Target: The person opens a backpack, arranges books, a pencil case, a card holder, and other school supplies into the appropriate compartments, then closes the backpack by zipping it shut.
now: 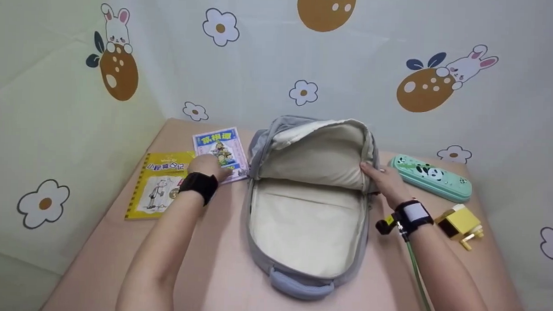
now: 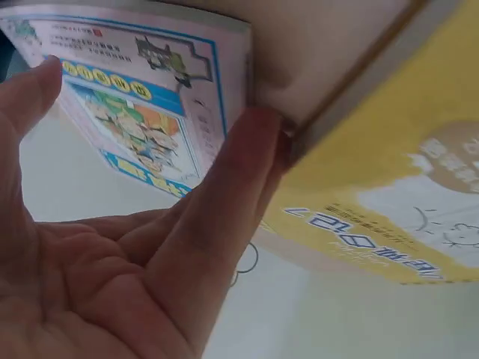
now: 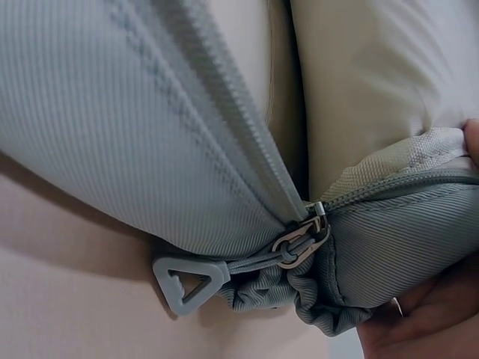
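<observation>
A grey backpack [image 1: 307, 230] lies unzipped in the middle of the table, its cream lining facing up. At its right side my right hand [image 1: 386, 180] pinches the raised front flap [image 1: 318, 154] by the edge. The right wrist view shows fingers [image 3: 430, 318] on the grey fabric near the zipper pull [image 3: 191, 284]. My left hand [image 1: 207, 167] is over a pink-and-blue comic book [image 1: 221, 149] and the edge of a yellow spiral-look book [image 1: 153, 192]. In the left wrist view its thumb and fingers [image 2: 224, 187] are spread, fingertips at the comic book's edge beside the yellow book.
To the right of the backpack lie a mint-green panda pencil case [image 1: 432, 177] and a yellow pencil sharpener with a crank [image 1: 460, 222]. A green cable [image 1: 417, 271] runs along the right forearm. Patterned cloth walls [image 1: 261, 67] enclose the table's back and sides.
</observation>
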